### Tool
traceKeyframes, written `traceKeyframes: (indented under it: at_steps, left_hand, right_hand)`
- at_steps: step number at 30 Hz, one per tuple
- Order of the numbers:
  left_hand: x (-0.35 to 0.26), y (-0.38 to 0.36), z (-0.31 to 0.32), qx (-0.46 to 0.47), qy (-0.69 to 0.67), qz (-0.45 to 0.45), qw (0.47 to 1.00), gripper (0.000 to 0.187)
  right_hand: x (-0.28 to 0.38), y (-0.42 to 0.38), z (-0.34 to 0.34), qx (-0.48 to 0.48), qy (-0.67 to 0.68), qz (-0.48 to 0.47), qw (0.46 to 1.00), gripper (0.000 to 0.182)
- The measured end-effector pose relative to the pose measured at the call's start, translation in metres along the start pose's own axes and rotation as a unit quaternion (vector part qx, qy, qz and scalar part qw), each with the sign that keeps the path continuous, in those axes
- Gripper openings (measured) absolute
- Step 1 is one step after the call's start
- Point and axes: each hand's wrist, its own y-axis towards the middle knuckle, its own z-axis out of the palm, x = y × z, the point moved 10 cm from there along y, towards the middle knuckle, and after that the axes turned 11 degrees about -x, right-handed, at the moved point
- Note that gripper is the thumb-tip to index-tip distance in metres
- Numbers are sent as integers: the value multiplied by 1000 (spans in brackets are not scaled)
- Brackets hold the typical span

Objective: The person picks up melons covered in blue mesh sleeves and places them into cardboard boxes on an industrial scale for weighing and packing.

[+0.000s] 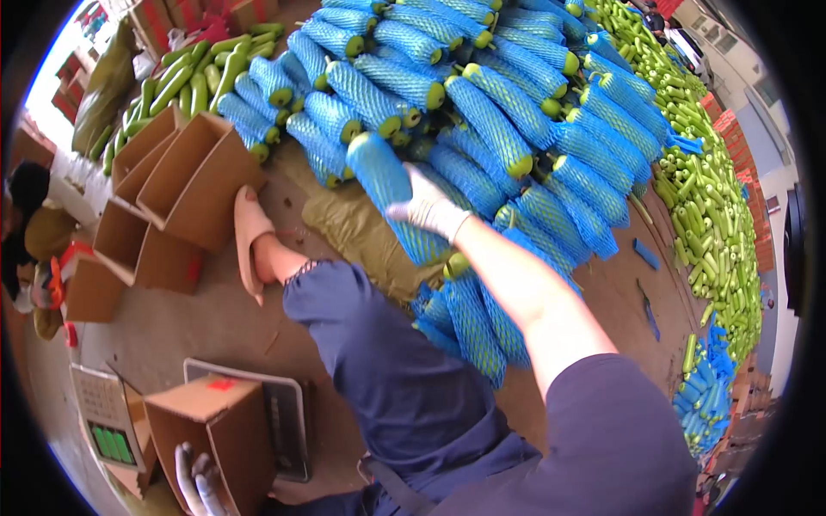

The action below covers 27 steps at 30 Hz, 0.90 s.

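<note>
My right hand (428, 205), in a white glove, is wrapped round a long green gourd (383, 176) in a blue foam net, at the near side of a big pile of netted gourds (490, 95). More netted gourds (477, 322) lie below my forearm, beside my knee. At the lower left, my gloved left hand (200, 483) has its fingers stretched out against the side of a cardboard box (211, 421). That box sits on a platform scale (292, 421), and the scale's display unit (107, 421) with green digits stands to its left.
Open cardboard boxes (176, 198) are stacked at the left, by my sandalled foot (249, 241). Behind them lie bare green gourds (194, 77). A long heap of bare gourds (714, 232) runs along the right. Another person (34, 215) is partly visible at the left edge.
</note>
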Motion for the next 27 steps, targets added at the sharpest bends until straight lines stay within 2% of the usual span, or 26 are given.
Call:
traceKeyframes:
  at_steps: [2, 4, 5, 6, 8, 10, 11, 12, 13, 14, 15, 16, 18, 20, 22, 24, 26, 27]
  left_hand:
    - [13, 3, -13, -17, 72, 2, 997, 49]
    - [24, 3, -23, -51, 116, -19, 992, 50]
    - [27, 3, -25, -64, 180, -20, 981, 52]
    - [22, 3, -21, -53, 253, 23, 966, 54]
    - [32, -1, -14, -4, 326, 13, 945, 60]
    - [37, -9, 1, 77, 402, 73, 910, 68]
    - [36, -14, 9, 97, 401, 55, 909, 74]
    - [33, -16, 14, 89, 422, 58, 900, 74]
    - [31, -16, 17, 76, 432, 57, 897, 75]
    - [31, -17, 18, 64, 443, 56, 893, 75]
    - [33, -18, 19, 63, 445, 51, 892, 75]
    - [34, -17, 18, 52, 454, 56, 888, 74]
    - [37, -14, 17, 35, 462, 62, 884, 74]
    - [40, -15, 14, 34, 455, 65, 888, 73]
    - [41, -16, 14, 29, 460, 63, 885, 72]
    - [42, -18, 13, 24, 460, 60, 885, 72]
    - [41, -19, 17, 12, 461, 77, 884, 71]
    - [43, -19, 17, 9, 461, 73, 884, 71]
  right_hand:
    - [-29, -12, 19, 57, -245, 101, 963, 115]
    - [-50, -20, 41, 88, -271, 92, 954, 115]
    - [-57, -24, 50, 115, -304, 88, 942, 115]
    - [-64, -28, 57, 138, -338, 85, 927, 115]
    - [-89, -28, 61, 126, -363, 83, 920, 111]
    - [-117, -31, 61, 166, -369, 159, 901, 90]
    - [-115, -19, 62, 177, -332, 141, 916, 71]
    - [-86, 3, 43, 77, -340, 80, 934, 66]
    - [-60, 29, 23, -8, -343, 43, 938, 67]
    - [-23, 49, 1, -144, -307, -67, 938, 68]
    - [7, 71, -15, -201, -277, -119, 932, 69]
    - [23, 93, -20, -220, -309, -138, 915, 76]
    - [22, 137, -6, -157, -390, -92, 903, 93]
    - [12, 160, 7, -86, -462, -4, 882, 100]
    - [6, 172, 13, -69, -472, 36, 878, 107]
    - [26, 172, 17, -122, -449, -19, 885, 106]
    - [69, 167, 46, -145, -475, -211, 842, 91]
    - [73, 174, 67, -99, -447, -228, 859, 89]
